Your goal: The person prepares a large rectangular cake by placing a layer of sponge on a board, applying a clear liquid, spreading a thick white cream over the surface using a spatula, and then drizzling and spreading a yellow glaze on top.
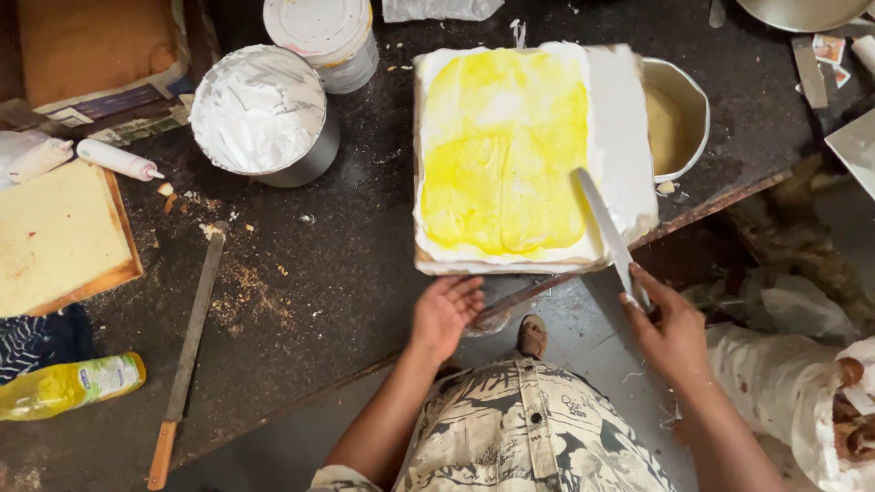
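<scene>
A square cake [510, 155] covered in white cream with a yellow glaze spread over its top sits on a board at the dark table's front edge. My right hand [670, 333] grips a long flat palette knife [606, 228], its blade laid along the cake's right side. My left hand [445, 310] is open, palm up, just under the board's near edge at the table corner.
A metal bucket of white cream [260, 114], a lidded white tub [324, 32] and a metal bowl [679, 114] stand around the cake. A long knife [187, 355], sponge sheets [55, 232], a piping tube [118, 159] and a yellow bottle [68, 383] lie at left.
</scene>
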